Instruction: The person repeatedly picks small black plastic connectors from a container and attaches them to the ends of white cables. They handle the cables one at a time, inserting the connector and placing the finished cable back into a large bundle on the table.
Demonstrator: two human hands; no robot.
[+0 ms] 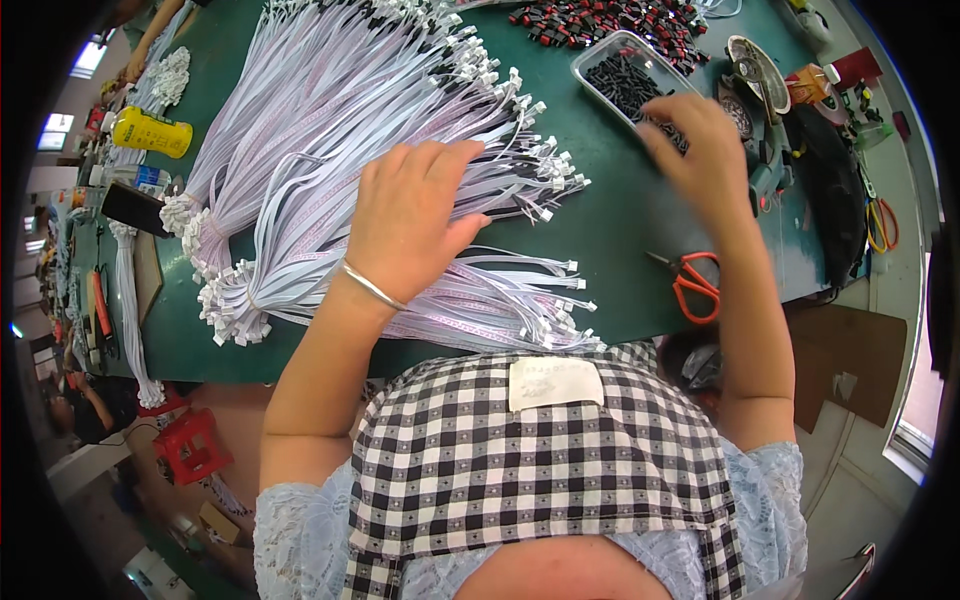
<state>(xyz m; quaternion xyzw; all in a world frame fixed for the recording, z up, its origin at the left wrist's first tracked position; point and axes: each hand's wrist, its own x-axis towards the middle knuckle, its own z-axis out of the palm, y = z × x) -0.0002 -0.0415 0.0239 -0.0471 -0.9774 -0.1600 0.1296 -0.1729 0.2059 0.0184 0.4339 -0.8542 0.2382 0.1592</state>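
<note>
Bundles of flat white and pinkish ribbon cables [330, 130] with small white connectors lie fanned across the green table. My left hand [412, 205] rests palm down over the cables, its fingers stretched and the thumb spread to the right. Some of the cable ends beyond its fingers carry short black pieces. At the right, my right hand [705, 150] reaches over a clear plastic tray [583, 66] filled with short black tubes [622, 85]. Its thumb and forefinger are apart above the tubes, with nothing visible between them; the other fingers are partly hidden.
Red-handled scissors [697, 288] lie near the table's front edge. Behind the tray is a pile of red and black parts [610, 22]. A metal dish [757, 72] and tools crowd the right. A yellow bottle [150, 132] and a dark phone-like slab [137, 208] are at left.
</note>
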